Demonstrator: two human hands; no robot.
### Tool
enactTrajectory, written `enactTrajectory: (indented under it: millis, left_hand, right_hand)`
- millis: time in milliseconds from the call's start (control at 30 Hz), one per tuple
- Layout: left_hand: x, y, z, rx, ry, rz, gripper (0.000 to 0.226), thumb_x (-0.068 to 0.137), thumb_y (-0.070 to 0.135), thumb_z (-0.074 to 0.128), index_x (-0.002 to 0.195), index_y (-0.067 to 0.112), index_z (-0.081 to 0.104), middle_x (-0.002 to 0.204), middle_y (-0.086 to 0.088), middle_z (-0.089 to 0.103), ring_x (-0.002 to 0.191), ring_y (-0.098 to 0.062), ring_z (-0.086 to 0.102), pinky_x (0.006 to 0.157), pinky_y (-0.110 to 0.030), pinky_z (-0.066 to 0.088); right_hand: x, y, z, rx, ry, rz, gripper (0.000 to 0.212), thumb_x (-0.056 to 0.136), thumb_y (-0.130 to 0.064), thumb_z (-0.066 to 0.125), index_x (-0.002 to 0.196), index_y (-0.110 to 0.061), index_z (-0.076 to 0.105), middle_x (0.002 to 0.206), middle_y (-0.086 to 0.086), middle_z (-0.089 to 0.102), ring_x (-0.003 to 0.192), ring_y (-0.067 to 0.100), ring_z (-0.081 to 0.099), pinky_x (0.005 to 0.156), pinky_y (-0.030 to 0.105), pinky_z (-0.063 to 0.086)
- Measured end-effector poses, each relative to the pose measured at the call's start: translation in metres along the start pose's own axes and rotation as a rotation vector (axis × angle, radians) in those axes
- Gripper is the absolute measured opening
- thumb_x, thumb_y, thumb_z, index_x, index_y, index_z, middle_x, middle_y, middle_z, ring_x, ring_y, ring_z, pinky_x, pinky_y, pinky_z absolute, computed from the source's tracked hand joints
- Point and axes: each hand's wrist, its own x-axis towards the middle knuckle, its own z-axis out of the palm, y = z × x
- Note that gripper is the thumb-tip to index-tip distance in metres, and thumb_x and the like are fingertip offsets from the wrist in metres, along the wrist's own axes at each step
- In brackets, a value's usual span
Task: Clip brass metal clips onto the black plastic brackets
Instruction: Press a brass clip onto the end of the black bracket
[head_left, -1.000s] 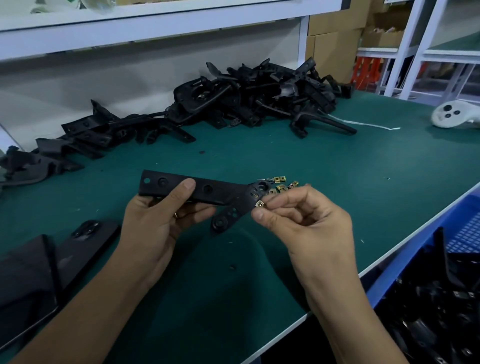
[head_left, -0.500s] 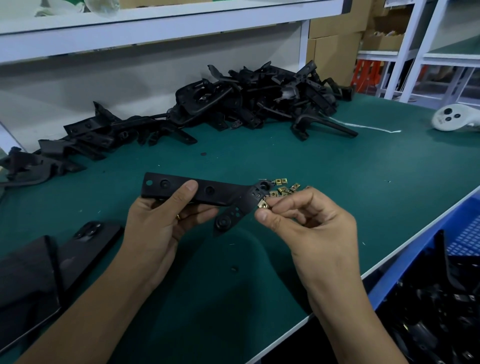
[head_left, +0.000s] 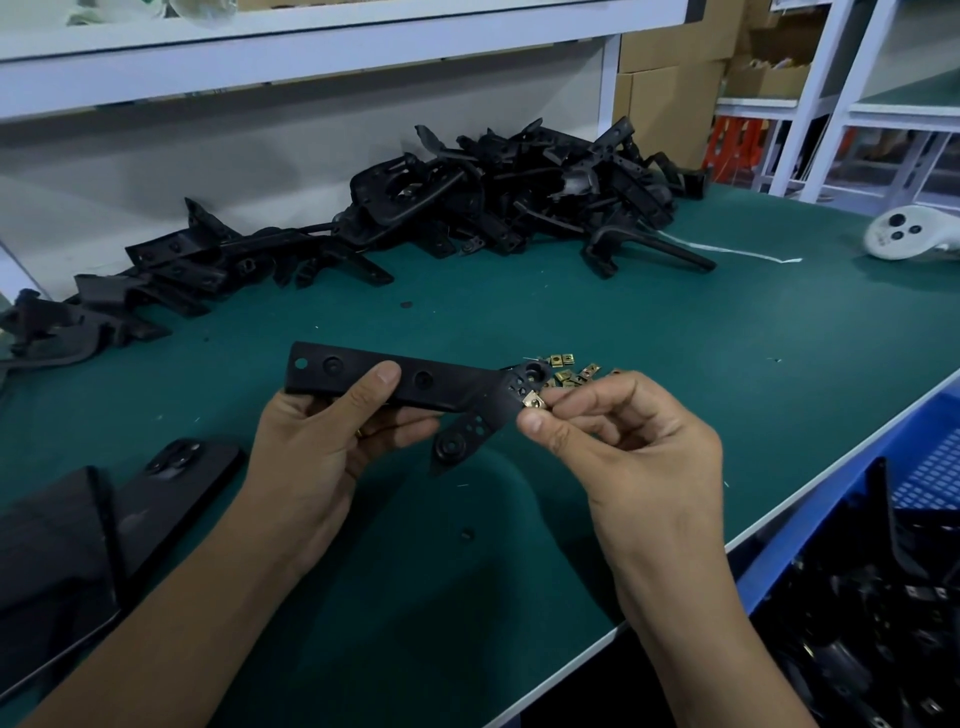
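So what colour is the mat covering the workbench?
Dark green mat, clearest in the head view.

Head view, close, facing forward-down (single view) over bench (head_left: 675, 364).

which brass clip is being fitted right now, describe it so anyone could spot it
Start at the green table and find the black bracket held in the left hand. At its right end, the right hand pinches one brass clip against the bracket's edge. The loose clips lie untouched behind.

Green-topped workbench (head_left: 675, 338), white shelf (head_left: 311, 57) above, cardboard boxes (head_left: 670, 88) behind
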Motion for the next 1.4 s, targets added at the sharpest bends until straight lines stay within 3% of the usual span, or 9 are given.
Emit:
enactTrajectory:
  millis: [300, 400, 500, 633, 800, 867, 1100, 1267, 1400]
  left_hand:
    - [0.004, 0.003, -0.005, -0.025, -0.018, -0.110, 0.007, 0.086, 0.022, 0.076, 0.081, 0.019, 0.079, 0.098, -0.013, 0.079, 0.082, -0.024, 0.078, 0.070, -0.032, 0.062]
    - [0.003, 0.002, -0.005, -0.009, -0.041, -0.136, 0.010, 0.082, 0.027, 0.079, 0.085, 0.017, 0.080, 0.102, -0.015, 0.079, 0.086, -0.026, 0.078, 0.072, -0.033, 0.062]
    - [0.002, 0.004, -0.006, 0.025, -0.063, -0.148, 0.013, 0.081, 0.029, 0.079, 0.086, 0.017, 0.080, 0.100, -0.015, 0.079, 0.082, -0.023, 0.077, 0.073, -0.034, 0.063]
    - [-0.001, 0.006, -0.006, 0.063, -0.123, -0.152, 0.013, 0.087, 0.026, 0.071, 0.081, 0.018, 0.079, 0.084, -0.009, 0.078, 0.069, -0.017, 0.074, 0.066, -0.028, 0.061]
    - [-0.001, 0.005, -0.008, 0.043, -0.137, -0.174, 0.017, 0.085, 0.028, 0.073, 0.086, 0.011, 0.078, 0.086, -0.015, 0.077, 0.072, -0.023, 0.075, 0.073, -0.036, 0.064]
    - [0.000, 0.004, -0.008, 0.043, -0.136, -0.182, 0.022, 0.085, 0.030, 0.075, 0.090, 0.009, 0.078, 0.094, -0.020, 0.077, 0.080, -0.027, 0.076, 0.081, -0.042, 0.063]
    - [0.000, 0.004, -0.009, 0.051, -0.171, -0.182, 0.018, 0.083, 0.033, 0.077, 0.082, 0.015, 0.078, 0.084, -0.010, 0.078, 0.071, -0.017, 0.075, 0.076, -0.034, 0.064]
    - [0.000, 0.004, -0.008, 0.070, -0.173, -0.190, 0.018, 0.086, 0.033, 0.075, 0.085, 0.015, 0.078, 0.090, -0.015, 0.077, 0.084, -0.029, 0.076, 0.084, -0.043, 0.062]
    - [-0.002, 0.005, -0.005, 0.066, -0.159, -0.196, 0.015, 0.087, 0.029, 0.072, 0.082, 0.015, 0.077, 0.080, -0.010, 0.076, 0.070, -0.020, 0.074, 0.071, -0.035, 0.064]
  right_hand:
    - [0.003, -0.005, -0.009, 0.048, -0.260, -0.038, 0.025, 0.073, 0.006, 0.084, 0.090, -0.003, 0.070, 0.088, 0.013, 0.075, 0.081, 0.025, 0.075, 0.076, 0.025, 0.059]
    - [0.004, -0.006, -0.011, 0.096, -0.281, -0.018, 0.042, 0.068, -0.001, 0.087, 0.106, -0.006, 0.071, 0.095, 0.012, 0.070, 0.078, 0.027, 0.073, 0.083, 0.039, 0.062]
    - [0.006, -0.007, -0.015, 0.028, -0.336, 0.020, 0.059, 0.070, -0.005, 0.084, 0.126, -0.018, 0.070, 0.103, 0.005, 0.060, 0.070, 0.022, 0.070, 0.081, 0.033, 0.060]
    - [0.007, -0.009, -0.020, -0.183, -0.474, 0.015, 0.045, 0.077, -0.015, 0.085, 0.119, -0.028, 0.074, 0.105, 0.011, 0.053, 0.070, 0.016, 0.056, 0.074, 0.026, 0.050]
    - [0.005, -0.010, -0.019, -0.139, -0.560, 0.047, 0.041, 0.077, -0.016, 0.082, 0.115, -0.025, 0.072, 0.091, 0.002, 0.048, 0.075, 0.015, 0.049, 0.072, 0.023, 0.045]
    - [0.005, -0.009, -0.019, -0.126, -0.569, 0.048, 0.041, 0.078, -0.016, 0.081, 0.117, -0.025, 0.071, 0.089, 0.000, 0.048, 0.076, 0.019, 0.047, 0.073, 0.025, 0.044]
    - [0.006, -0.008, -0.020, -0.159, -0.617, 0.016, 0.040, 0.082, -0.020, 0.080, 0.121, -0.029, 0.071, 0.089, 0.003, 0.043, 0.074, 0.036, 0.038, 0.070, 0.026, 0.042]
    - [0.007, -0.004, -0.020, -0.168, -0.590, -0.034, 0.036, 0.081, -0.022, 0.081, 0.115, -0.027, 0.072, 0.088, 0.004, 0.042, 0.072, 0.024, 0.040, 0.068, 0.021, 0.042]
    - [0.008, 0.000, -0.019, -0.196, -0.533, -0.077, 0.031, 0.080, -0.031, 0.082, 0.110, -0.028, 0.074, 0.087, -0.003, 0.043, 0.073, 0.023, 0.042, 0.068, 0.023, 0.041]
